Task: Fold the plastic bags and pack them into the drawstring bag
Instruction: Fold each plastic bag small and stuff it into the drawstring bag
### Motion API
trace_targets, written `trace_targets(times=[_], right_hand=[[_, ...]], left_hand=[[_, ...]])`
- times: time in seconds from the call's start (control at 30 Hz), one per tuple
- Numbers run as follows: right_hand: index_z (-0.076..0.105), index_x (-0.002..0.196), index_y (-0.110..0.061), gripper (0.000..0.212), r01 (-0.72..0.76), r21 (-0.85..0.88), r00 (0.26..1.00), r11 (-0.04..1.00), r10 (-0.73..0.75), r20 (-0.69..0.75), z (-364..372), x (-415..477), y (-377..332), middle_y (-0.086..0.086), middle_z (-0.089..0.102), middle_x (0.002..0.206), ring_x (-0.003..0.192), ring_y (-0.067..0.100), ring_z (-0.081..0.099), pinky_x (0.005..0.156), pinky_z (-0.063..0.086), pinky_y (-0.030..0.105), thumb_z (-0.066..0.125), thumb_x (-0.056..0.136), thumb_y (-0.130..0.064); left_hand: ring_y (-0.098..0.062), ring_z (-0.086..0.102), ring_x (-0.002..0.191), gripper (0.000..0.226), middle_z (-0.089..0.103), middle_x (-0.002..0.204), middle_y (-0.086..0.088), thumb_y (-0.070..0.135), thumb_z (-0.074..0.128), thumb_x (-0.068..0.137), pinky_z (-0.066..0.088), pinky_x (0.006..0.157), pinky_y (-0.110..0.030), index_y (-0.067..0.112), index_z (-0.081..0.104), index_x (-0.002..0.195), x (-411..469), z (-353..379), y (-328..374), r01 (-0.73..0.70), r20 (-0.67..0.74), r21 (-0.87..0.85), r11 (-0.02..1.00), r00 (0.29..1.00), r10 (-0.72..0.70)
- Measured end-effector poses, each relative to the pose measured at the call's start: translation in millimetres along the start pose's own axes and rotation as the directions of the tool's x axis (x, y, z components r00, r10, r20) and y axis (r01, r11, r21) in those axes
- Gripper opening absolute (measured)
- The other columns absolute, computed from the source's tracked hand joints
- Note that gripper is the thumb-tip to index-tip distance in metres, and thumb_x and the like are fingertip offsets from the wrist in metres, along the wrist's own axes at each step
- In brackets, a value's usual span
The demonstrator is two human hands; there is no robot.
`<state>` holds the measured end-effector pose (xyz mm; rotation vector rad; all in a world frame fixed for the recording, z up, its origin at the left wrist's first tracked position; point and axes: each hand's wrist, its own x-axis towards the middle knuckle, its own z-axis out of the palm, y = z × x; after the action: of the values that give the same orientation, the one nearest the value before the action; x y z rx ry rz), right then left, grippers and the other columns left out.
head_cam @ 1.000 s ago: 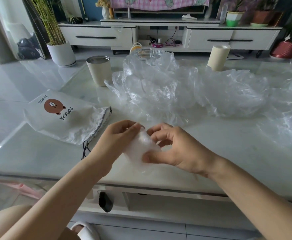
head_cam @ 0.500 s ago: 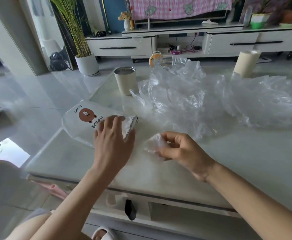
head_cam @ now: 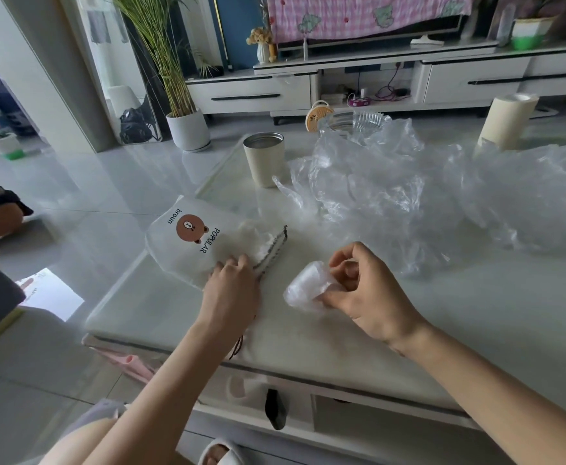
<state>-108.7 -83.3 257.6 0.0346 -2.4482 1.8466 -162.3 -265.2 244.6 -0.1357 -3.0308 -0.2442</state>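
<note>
Folded plastic bag [head_cam: 308, 292] is pinched between the thumb and curled fingers of the right hand [head_cam: 372, 297], just beside the drawstring bag [head_cam: 191, 243] on the table [head_cam: 476, 313]. The left hand [head_cam: 233, 290], spread over the bag's mouth half a second ago, now grips its near lip with curled fingers, and the mouth gapes. Loose plastic bags [head_cam: 426, 196] are heaped behind.

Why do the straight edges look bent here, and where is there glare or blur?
Head view: the wide-angle lens bows the TV cabinet and the table edge; daylight glares off the floor at the picture's left; that side's edge is smeared, while the drawstring bag, left hand, right hand and folded plastic bag look fairly sharp.
</note>
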Motion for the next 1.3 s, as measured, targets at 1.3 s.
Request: trace_targets(times=[1.3], right_hand=[[0.063,0.108,-0.016,0.022,0.137,-0.437,0.99,0.889,-0.117,0.074,-41.2,10.1,0.8,0.001,0.056,0.114,0.11,0.013,0.05,0.079,0.031,0.002,0.061,0.086,-0.013]], left_hand=[[-0.038,0.059,0.11,0.054,0.06,0.126,-0.014,0.015,0.033,0.071,0.05,0.079,-0.055,0.005,0.056,0.119,-37.6,32.2,22.1,-0.472,-0.119,0.034,0.881,0.874,0.472]])
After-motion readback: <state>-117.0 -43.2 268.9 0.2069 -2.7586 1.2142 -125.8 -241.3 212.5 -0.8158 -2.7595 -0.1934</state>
